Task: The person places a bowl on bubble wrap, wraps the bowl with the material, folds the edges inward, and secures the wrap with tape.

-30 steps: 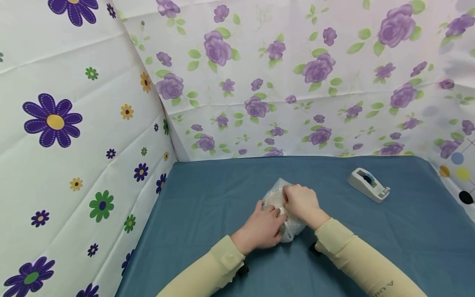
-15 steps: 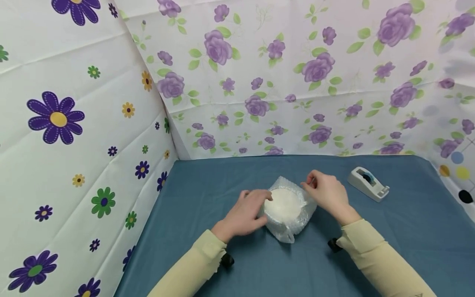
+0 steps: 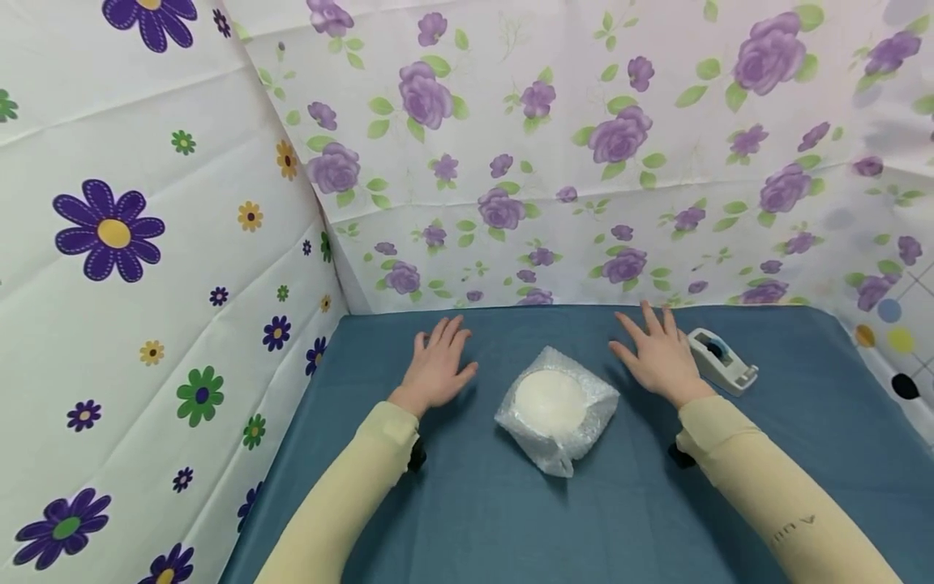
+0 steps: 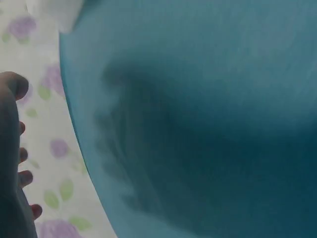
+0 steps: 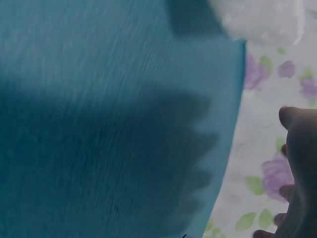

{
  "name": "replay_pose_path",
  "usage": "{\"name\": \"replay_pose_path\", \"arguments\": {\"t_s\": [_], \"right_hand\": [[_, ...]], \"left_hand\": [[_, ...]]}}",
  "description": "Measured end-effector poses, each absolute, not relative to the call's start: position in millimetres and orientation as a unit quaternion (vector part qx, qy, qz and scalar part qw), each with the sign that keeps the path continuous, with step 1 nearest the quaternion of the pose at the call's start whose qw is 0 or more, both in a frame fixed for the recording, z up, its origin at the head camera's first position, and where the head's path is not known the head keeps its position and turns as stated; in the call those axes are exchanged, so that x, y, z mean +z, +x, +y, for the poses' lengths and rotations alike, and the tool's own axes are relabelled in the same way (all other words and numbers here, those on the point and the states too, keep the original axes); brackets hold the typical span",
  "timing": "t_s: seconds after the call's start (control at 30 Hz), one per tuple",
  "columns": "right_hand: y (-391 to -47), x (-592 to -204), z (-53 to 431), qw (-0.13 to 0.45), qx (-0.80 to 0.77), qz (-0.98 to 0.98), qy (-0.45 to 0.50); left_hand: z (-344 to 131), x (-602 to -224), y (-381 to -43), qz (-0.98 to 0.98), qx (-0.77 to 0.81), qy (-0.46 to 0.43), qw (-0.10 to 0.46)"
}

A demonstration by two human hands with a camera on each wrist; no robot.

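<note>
A round, cream-white item point(image 3: 550, 403) lies wrapped in clear bubble wrap point(image 3: 600, 403) at the middle of the blue cloth, its corners folded and bunched toward the front. To its left, apart from it, my left hand point(image 3: 435, 365) hovers with spread fingers and holds nothing. My right hand point(image 3: 658, 353) is raised on the other side, fingers also spread, between the bundle and the tape dispenser. Part of the bubble wrap point(image 4: 57, 12) shows at the top of the left wrist view, and the wrap point(image 5: 262, 20) also appears at the top of the right wrist view.
A white tape dispenser point(image 3: 722, 361) stands at the back right, just beyond my right hand. The blue tablecloth point(image 3: 467, 519) covers the surface. Floral sheets point(image 3: 503, 162) hang behind and along the left side.
Both hands have let go of the bundle and drawn apart, left hand to the left, right hand to the right. Their fingers have straightened. The bundle stays about where it was.
</note>
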State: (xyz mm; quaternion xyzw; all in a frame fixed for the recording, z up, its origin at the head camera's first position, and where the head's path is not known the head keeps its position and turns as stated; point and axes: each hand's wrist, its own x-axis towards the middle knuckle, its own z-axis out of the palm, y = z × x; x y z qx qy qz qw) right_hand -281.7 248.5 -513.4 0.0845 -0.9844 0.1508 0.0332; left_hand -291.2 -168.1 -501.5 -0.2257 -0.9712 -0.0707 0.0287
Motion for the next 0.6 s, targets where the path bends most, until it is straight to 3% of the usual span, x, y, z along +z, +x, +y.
{"name": "replay_pose_path", "arguments": {"t_s": [0.23, 0.6], "right_hand": [[-305, -534, 254, -0.007, 0.092, -0.99, 0.102], [-305, -535, 251, -0.039, 0.106, -0.989, 0.098]], "left_hand": [[-182, -502, -310, -0.981, 0.03, -0.191, -0.01], [-188, -512, -313, -0.985, 0.005, -0.168, -0.031]]}}
